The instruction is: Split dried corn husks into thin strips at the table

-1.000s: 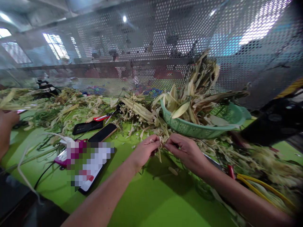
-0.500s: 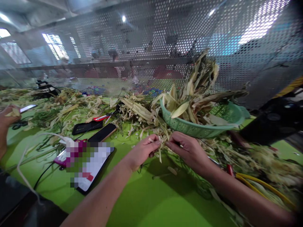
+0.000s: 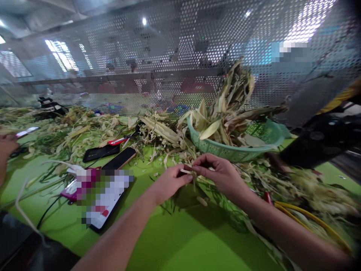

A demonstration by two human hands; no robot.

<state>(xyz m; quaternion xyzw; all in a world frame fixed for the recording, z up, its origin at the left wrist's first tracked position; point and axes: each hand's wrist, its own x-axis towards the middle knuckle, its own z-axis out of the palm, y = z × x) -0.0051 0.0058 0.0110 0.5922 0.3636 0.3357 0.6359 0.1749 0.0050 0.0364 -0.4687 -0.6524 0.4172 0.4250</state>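
Note:
My left hand [image 3: 169, 181] and my right hand [image 3: 218, 174] meet over the green table [image 3: 180, 241], fingertips pinched together on a small pale strip of dried husk [image 3: 188, 172]. Loose husk pieces lie under and around both hands. Just beyond my right hand stands a teal plastic basket [image 3: 239, 152] piled with dried corn husks [image 3: 228, 109].
Two dark phones [image 3: 111, 156] and a phone with a lit screen [image 3: 101, 195] lie to the left, red-handled scissors [image 3: 121, 140] behind them. Husk heaps cover the back and right of the table. Another person's hand [image 3: 7, 145] is at far left. A perforated metal screen [image 3: 169, 56] stands behind.
My hands have drawn closer, the right one rising slightly over the left fingertips. The other person's hand at far left has shifted.

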